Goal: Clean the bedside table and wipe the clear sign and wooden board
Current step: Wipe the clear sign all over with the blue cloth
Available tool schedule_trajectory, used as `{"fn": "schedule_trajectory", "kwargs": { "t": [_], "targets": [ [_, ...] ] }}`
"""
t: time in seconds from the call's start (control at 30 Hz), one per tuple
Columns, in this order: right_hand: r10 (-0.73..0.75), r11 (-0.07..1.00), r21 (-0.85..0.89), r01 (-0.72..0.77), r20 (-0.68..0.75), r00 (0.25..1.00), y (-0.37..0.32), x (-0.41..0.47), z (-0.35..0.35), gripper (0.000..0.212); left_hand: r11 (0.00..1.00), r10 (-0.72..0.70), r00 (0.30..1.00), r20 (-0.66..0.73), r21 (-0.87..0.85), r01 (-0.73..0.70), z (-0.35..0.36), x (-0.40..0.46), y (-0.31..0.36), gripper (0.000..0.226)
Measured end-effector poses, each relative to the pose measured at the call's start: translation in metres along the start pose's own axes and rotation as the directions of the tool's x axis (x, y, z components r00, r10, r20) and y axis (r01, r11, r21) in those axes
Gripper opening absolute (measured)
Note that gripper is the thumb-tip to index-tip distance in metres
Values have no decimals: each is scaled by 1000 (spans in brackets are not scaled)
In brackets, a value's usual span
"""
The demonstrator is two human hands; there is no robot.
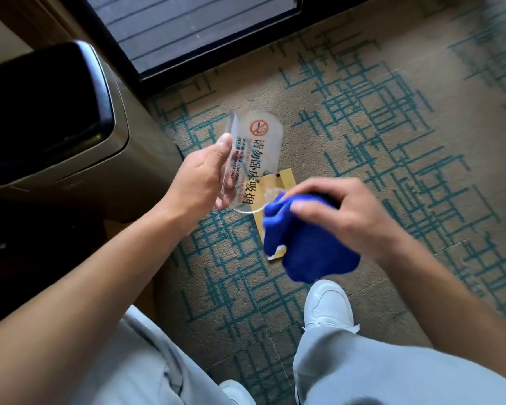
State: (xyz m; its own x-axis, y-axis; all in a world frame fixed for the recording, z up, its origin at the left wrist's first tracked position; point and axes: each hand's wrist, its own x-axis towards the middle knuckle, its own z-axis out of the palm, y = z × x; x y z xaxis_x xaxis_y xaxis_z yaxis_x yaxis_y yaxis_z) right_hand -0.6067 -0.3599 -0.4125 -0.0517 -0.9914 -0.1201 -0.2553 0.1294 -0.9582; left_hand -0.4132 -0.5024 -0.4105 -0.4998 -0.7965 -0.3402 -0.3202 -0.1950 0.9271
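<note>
both forearms extended forward, left hand [200, 178] and right hand [345, 213] curled in grips

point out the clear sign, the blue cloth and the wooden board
clear sign [265, 141]: head view, on its upper printed face beside the no-smoking symbol
blue cloth [307, 247]: head view, on the bunched middle of the fabric
wooden board [278, 184]: head view, on its exposed top corner

Below me spreads a tan carpet with teal line pattern [362, 127]. A dark-framed glass window [187, 27] fills the upper middle of the frame. At the left I see a beige cabinet with glossy black top [41, 106], daylit.
</note>
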Motion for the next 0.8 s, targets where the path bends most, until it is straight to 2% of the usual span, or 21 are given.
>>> {"fn": "schedule_trajectory", "kwargs": {
  "t": [0.07, 0.13, 0.23, 0.33, 0.37, 0.43, 0.47, 0.53, 0.57, 0.63, 0.73, 0.8],
  "targets": [
    [137, 979, 177, -104, -183, 974, 8, 11, -18, 31, 994, -80, 988, 135, -59, 88, -6, -3, -4, 57],
    [251, 938, 294, -185, -203, 946, 10, 24, -30, 48, 982, -143, 950, 278, -79, 171, -12, -4, -7, 62],
    [347, 907, 267, -327, -30, 938, 11, 36, -35, 62, 974, -185, 896, 403, -45, 221, -13, -6, -8, 61],
    [438, 830, 278, -484, 213, 874, 9, 36, -28, 65, 977, -204, 867, 453, 46, 206, -11, -8, -6, 67],
    [442, 826, 272, -494, 233, 866, 10, 34, -25, 61, 975, -217, 860, 463, 66, 211, -11, -8, -5, 68],
    [443, 835, 276, -475, 172, 880, 9, 32, -20, 52, 980, -199, 880, 431, 68, 189, -7, -8, 0, 64],
    [450, 829, 302, -470, 137, 882, 9, 30, -18, 52, 980, -195, 897, 397, 47, 192, -6, -8, 3, 71],
    [481, 784, 409, -467, 74, 874, 7, 29, -15, 59, 965, -210, 918, 335, -82, 251, -9, -4, 5, 106],
    [500, 743, 486, -459, 53, 865, 7, 28, -15, 62, 959, -181, 935, 306, -155, 236, -12, -1, 5, 117],
    [506, 623, 662, -417, 65, 860, 7, 30, -12, 55, 964, -86, 960, 266, -221, 147, -17, 0, 6, 118],
    [427, 394, 840, -373, 192, 884, 1, 32, -3, 43, 978, 9, 967, 255, -205, 45, -11, -4, 7, 105],
    [369, 293, 900, -322, 205, 907, -2, 31, 10, 45, 983, 39, 968, 248, -181, 7, -1, -8, 7, 113]
  ]
}}
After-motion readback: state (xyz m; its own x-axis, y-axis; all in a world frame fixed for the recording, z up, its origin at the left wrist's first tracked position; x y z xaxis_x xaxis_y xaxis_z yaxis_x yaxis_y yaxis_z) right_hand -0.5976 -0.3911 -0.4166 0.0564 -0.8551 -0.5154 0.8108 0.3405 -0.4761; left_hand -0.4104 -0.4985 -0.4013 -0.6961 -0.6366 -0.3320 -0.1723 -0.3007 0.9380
